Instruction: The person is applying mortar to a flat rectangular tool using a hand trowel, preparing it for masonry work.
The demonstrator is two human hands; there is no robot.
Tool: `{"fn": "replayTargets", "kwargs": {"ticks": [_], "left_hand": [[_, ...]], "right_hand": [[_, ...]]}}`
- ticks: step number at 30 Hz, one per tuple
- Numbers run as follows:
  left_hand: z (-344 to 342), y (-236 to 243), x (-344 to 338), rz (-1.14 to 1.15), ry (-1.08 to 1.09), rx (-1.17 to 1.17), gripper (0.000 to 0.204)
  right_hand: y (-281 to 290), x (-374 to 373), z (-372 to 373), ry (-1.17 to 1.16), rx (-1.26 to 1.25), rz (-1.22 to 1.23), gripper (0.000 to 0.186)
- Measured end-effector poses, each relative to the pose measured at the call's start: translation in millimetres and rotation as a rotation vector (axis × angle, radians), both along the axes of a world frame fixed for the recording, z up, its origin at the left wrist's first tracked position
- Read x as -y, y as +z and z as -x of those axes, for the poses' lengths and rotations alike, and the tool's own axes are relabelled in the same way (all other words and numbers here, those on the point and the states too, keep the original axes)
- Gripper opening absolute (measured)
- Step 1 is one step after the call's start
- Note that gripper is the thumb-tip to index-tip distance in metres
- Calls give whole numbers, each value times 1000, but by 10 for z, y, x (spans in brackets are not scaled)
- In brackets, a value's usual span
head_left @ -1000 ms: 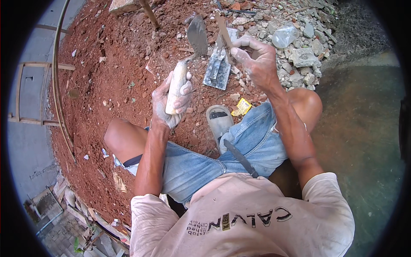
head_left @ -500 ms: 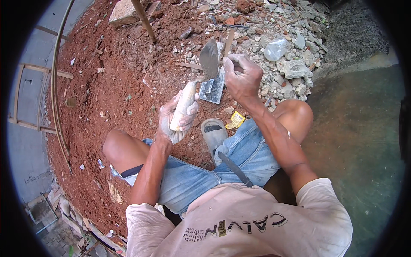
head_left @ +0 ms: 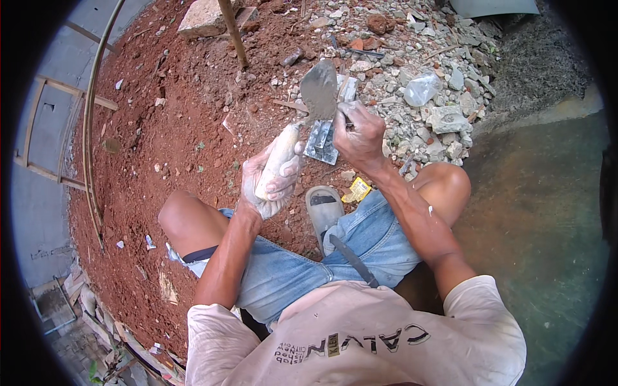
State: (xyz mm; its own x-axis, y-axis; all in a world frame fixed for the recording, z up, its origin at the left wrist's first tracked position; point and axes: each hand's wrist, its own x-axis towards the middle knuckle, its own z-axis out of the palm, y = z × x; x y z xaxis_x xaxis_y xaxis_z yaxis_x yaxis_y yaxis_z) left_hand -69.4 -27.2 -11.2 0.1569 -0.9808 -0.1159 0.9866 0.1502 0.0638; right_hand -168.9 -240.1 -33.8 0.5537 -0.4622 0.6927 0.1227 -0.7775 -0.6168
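Note:
In my left hand (head_left: 271, 177), coated with pale dust, is a trowel, its thick pale handle (head_left: 282, 161) wrapped by my fingers. Its grey leaf-shaped blade (head_left: 318, 90) points away from me, its face smeared. Beside the blade's right edge is my right hand (head_left: 360, 136), closed with fingertips curled together. A dark bit shows between its fingers, too small to name. On the ground beyond my hands lies a flat plastering float (head_left: 322, 143) with a grey, stained surface, partly hidden behind the trowel and my right hand.
Red soil (head_left: 161, 141) spreads to the left. Broken rubble (head_left: 444, 122) with a clear plastic bag (head_left: 422, 89) lies at far right. A yellow packet (head_left: 356, 190) sits near my sandalled foot (head_left: 324, 209). A wooden pole (head_left: 232, 32) stands ahead; wet concrete floor (head_left: 528, 193) is at right.
My right hand has moved down along the trowel blade's right edge, from near its upper part toward its base. The left hand still grips the handle. The whole view has shifted slightly.

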Motion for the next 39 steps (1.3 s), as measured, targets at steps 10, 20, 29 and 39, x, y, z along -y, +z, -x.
{"fn": "replayTargets", "kwargs": {"ticks": [10, 20, 29, 39], "left_hand": [[-110, 159, -108, -19, 152, 178, 48], [-9, 80, -69, -110, 69, 314, 52], [-55, 162, -94, -233, 113, 429, 57], [2, 152, -21, -428, 225, 668, 44]], "right_hand": [[-133, 68, 17, -137, -192, -289, 4], [87, 6, 17, -116, -252, 263, 9], [38, 347, 154, -167, -291, -376, 6], [123, 319, 193, 93, -263, -706, 20]]}}
